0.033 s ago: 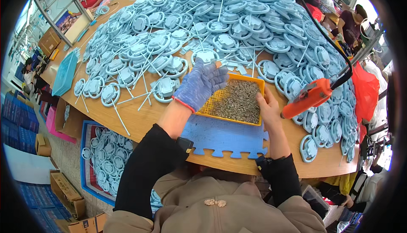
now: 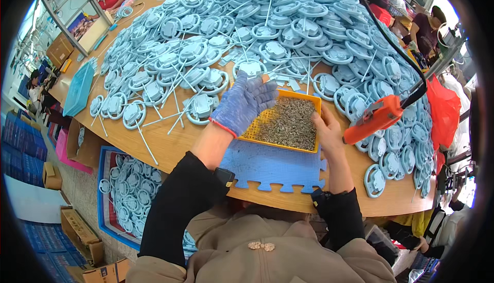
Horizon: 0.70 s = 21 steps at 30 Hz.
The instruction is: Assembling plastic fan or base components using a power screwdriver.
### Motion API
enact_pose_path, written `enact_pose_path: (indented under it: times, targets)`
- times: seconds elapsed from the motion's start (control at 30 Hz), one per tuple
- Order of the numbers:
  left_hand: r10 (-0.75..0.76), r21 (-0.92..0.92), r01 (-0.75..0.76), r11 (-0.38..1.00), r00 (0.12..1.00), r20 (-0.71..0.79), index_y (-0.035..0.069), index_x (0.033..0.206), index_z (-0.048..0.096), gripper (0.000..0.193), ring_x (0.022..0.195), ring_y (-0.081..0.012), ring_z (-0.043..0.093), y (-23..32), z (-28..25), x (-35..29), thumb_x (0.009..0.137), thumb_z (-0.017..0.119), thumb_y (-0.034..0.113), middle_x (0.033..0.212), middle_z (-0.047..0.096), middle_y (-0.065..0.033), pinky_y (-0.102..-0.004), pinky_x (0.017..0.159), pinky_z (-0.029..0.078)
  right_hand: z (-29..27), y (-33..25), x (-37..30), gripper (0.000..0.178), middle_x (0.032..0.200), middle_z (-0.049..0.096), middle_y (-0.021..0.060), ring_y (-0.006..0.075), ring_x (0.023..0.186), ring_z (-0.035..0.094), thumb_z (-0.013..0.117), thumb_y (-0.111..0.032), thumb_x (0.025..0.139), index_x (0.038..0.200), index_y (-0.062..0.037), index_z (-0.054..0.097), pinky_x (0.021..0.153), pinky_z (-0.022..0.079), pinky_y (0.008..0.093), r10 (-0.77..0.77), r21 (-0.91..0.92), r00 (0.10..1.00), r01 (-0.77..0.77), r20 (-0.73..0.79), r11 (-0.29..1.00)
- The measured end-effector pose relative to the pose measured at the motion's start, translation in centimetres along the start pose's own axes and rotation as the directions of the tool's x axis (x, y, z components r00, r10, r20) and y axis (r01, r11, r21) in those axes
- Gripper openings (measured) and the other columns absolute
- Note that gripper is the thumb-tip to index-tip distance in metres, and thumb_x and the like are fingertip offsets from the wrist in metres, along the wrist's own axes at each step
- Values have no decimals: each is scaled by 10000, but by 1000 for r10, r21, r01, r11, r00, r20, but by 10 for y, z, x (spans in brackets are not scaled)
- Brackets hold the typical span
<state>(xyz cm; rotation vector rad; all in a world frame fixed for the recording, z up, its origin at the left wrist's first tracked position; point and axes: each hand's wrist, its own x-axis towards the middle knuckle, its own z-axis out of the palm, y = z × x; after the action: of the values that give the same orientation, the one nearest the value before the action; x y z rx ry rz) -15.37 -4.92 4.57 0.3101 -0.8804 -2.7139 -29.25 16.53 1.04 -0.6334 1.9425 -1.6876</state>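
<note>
My left hand, in a blue knitted glove with bare fingertips, hovers over the left part of a yellow tray. Its fingers are stretched out, palm partly turned up, and nothing lies in it. Small metal screws fill much of the tray in a loose heap. My bare right hand grips the tray's right rim, thumb over the edge; some of its fingers are hidden. Beneath the tray lies a blue foam mat. An orange power screwdriver hangs on a black cable just right of my right hand.
A large pile of light blue plastic steering-wheel-shaped parts covers the far table. More fill a blue crate at lower left. A turquoise basket stands left, a red bag right. Several people sit farther off.
My right hand has shifted very slightly along the tray's right rim. The left hand, tray and pile look the same.
</note>
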Motion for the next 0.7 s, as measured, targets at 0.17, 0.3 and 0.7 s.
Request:
enact_pose_path:
  times: [0.17,0.3,0.7]
  targets:
    - [225,362,-166,917,966,-128,-15,1269,482,497,1117,-275,557,-12,-3,-6,994,434,397,1196,561,-188,-420,961,466,7,2,-15,520,1285,516,224,301,1150,535,569,-149,920,1383,15,400,993,401,370,-356,-502,934,320,26,804]
    - [237,330,-177,927,959,-153,-8,1241,501,382,1007,-213,616,-23,8,-4,1005,442,287,1057,635,-120,-326,887,518,47,-66,-40,554,1373,440,233,370,1297,397,615,-209,871,1356,-8,437,1067,328,437,-629,-602,770,552,104,576]
    - [20,-638,568,-520,754,656,109,1404,375,557,1377,-261,298,10,-20,-14,979,328,465,1449,395,-96,-490,1122,200,94,-50,-55,698,1453,325,243,373,1363,306,638,-399,838,1332,50,431,1101,210,548,-460,-602,778,625,428,497]
